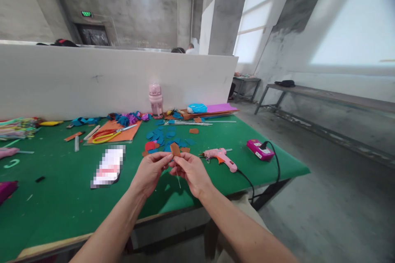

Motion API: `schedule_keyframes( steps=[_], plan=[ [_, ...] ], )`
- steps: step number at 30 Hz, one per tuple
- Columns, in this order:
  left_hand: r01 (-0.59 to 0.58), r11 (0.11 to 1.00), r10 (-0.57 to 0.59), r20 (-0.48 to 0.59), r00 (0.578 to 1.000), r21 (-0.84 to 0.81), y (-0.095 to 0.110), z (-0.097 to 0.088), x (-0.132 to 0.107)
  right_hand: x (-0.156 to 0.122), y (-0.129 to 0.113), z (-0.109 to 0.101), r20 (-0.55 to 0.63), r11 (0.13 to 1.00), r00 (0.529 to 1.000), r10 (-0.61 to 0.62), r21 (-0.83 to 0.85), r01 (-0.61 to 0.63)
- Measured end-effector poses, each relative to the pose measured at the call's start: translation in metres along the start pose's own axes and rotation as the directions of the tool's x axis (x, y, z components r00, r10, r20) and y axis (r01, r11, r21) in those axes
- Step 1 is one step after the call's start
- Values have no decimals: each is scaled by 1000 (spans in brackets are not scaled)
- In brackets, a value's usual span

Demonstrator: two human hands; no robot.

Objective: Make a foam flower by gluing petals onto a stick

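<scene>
Both hands meet above the near edge of the green table (61, 209). My left hand (150, 171) and my right hand (191, 172) pinch a small brown felt petal (175, 149) between their fingertips. A thin wire stem (178, 179) hangs down from the petal between the hands. Just beyond the hands lie several blue felt petals (160, 135) and a red one (149, 146). A pink glue gun (220, 157) rests on the table right of my right hand.
A magenta power strip (260, 150) with a black cord sits near the table's right corner. Yellow-handled scissors (108, 134) lie on an orange sheet. A pink bottle (156, 98) stands by the white partition (92, 78). A bench (324, 96) runs along the right wall.
</scene>
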State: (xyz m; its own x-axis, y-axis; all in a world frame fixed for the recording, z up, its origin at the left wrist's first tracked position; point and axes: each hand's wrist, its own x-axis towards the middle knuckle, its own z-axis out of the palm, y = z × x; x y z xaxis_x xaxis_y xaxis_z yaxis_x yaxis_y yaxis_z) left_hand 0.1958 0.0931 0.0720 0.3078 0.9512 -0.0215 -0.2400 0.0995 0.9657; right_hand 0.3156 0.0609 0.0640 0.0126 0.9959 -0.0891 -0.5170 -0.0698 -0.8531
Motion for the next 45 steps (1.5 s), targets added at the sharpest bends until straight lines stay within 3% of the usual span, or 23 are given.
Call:
schedule_keyframes(
  steps=[13, 23, 32, 39, 45],
  plan=[
    [80, 979, -74, 38, 997, -188, 3, 5, -2, -4, -3, 4, 24, 1000, 1000, -10, 27, 9],
    [68, 976, -58, 53, 997, -208, 5, 2, -2, -5, 1, 5, 97, 965, 979, -181, -175, 195],
    [115, 971, -89, 131, 987, -207, 9, 0, -3, -8, -2, 5, 181, 1000, 983, -31, -1, 31],
    [121, 967, -65, 244, 968, -223, 8, -2, -4, -6, 2, 3, 289, 977, 957, 36, 193, -95],
    [146, 955, -83, 243, 966, -258, 12, -1, -6, -6, 2, 2, 356, 951, 931, 86, 250, -183]
  ],
)
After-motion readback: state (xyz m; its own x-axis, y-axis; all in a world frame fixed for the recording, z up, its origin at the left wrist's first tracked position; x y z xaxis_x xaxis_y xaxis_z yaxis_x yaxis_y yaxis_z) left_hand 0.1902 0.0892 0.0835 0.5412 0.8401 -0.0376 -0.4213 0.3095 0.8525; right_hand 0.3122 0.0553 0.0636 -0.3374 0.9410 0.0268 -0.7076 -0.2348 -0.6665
